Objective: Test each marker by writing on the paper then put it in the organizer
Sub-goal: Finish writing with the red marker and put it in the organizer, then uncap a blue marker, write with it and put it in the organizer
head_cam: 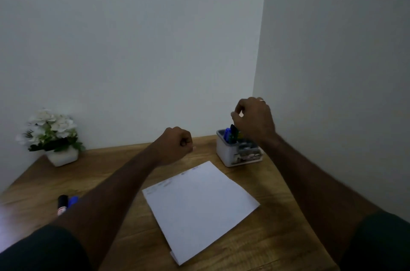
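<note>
Right hand above organizer at surface back right, fingers curled, grip unclear. Left hand fisted, empty. Paper center; two markers left.

Home desk corner, flowerpot

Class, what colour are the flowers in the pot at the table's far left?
White flowers, seen in the head view.
</note>
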`<act>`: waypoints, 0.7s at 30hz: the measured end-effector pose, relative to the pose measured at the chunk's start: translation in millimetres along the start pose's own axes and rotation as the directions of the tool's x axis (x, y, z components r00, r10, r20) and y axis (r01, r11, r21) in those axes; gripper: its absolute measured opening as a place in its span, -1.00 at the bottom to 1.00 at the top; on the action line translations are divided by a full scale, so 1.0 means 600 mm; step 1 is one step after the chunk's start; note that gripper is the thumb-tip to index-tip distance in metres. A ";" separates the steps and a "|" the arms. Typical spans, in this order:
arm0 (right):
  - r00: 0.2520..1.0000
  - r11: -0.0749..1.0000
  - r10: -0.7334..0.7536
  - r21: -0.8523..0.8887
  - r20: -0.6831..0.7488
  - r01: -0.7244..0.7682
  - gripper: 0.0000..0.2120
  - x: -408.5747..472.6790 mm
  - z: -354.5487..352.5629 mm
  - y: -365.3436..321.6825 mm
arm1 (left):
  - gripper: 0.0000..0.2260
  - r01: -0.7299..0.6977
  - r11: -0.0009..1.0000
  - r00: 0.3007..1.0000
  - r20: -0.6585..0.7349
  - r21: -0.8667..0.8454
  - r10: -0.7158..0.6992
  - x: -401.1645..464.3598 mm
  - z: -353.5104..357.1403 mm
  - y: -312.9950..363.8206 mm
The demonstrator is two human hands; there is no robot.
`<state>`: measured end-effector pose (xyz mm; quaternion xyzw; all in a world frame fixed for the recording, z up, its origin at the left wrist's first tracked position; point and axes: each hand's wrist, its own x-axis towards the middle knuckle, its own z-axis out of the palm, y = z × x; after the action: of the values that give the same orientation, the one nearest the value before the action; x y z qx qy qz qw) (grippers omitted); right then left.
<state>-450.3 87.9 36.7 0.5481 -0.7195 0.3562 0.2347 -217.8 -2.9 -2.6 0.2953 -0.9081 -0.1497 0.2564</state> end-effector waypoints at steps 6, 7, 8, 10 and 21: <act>0.976 0.955 -0.214 0.221 0.052 0.197 -0.89 -0.047 0.041 -0.184 | -0.84 0.109 0.994 0.992 -0.072 0.005 -0.108 -0.096 -0.076 -0.069; 0.965 0.945 -0.242 0.250 0.102 0.210 -0.89 -0.061 0.054 -0.217 | -0.84 0.135 0.991 0.987 -0.088 0.023 -0.133 -0.118 -0.091 -0.086; 0.950 0.934 -0.267 0.284 0.161 0.215 -0.90 -0.076 0.068 -0.248 | -0.84 0.165 0.986 0.982 -0.099 0.036 -0.161 -0.140 -0.105 -0.103; 0.904 0.912 -0.307 0.362 0.296 0.191 -0.91 -0.107 0.094 -0.305 | -0.84 0.220 0.975 0.970 -0.119 0.044 -0.213 -0.187 -0.132 -0.135; 0.639 0.892 -0.385 0.447 0.666 0.072 -0.86 -0.220 0.191 -0.489 | -0.79 0.382 0.923 0.908 -0.208 0.052 -0.364 -0.360 -0.188 -0.266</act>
<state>-125.5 39.0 -57.5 0.7674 -0.5914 0.2019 -0.1436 68.1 -8.9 -58.9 0.4879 -0.8113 -0.1247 0.2970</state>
